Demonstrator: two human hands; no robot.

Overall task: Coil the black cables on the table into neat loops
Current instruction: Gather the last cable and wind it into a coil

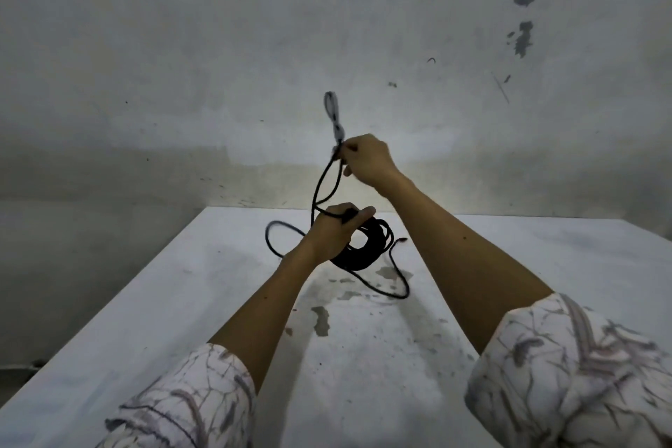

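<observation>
A black cable coil (pixel 371 247) hangs from my left hand (pixel 336 233), which grips several wound loops just above the white table (pixel 182 302). My right hand (pixel 367 158) is raised higher and farther back, pinching a strand of the same cable. A blurred end of the cable (pixel 332 113) sticks up above that hand. Two strands run down from my right hand to my left. One loose loop (pixel 276 236) juts out left of my left hand. A free tail (pixel 396 284) curves over the tabletop to the right of the coil.
The white table has grey stains (pixel 322 320) near its middle. A scuffed pale wall (pixel 218 65) rises right behind the table's far edge. Floor shows to the left of the table.
</observation>
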